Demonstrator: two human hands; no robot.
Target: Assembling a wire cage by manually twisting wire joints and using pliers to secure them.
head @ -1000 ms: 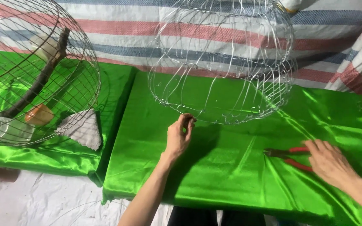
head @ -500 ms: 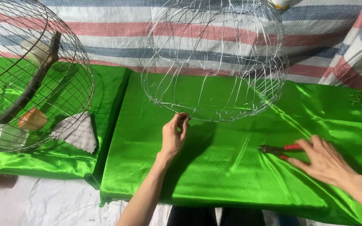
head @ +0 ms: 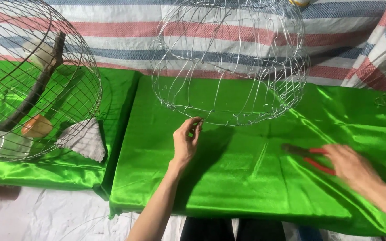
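- Your left hand pinches the bottom rim of the wire cage frame on the green cloth: light, springy, easily bent, so hold the rim.
- Your right hand, fingers loose, touches the red-handled pliers; no firm grasp visible.

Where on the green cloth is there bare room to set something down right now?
The widest free patch of green cloth lies between the left hand and the right hand, below the unfinished wire cage. Another lies right of that cage, toward the striped sheet. The left end is crowded by the round cage, with the grey rag beside it. The red-handled pliers lie at the right hand.
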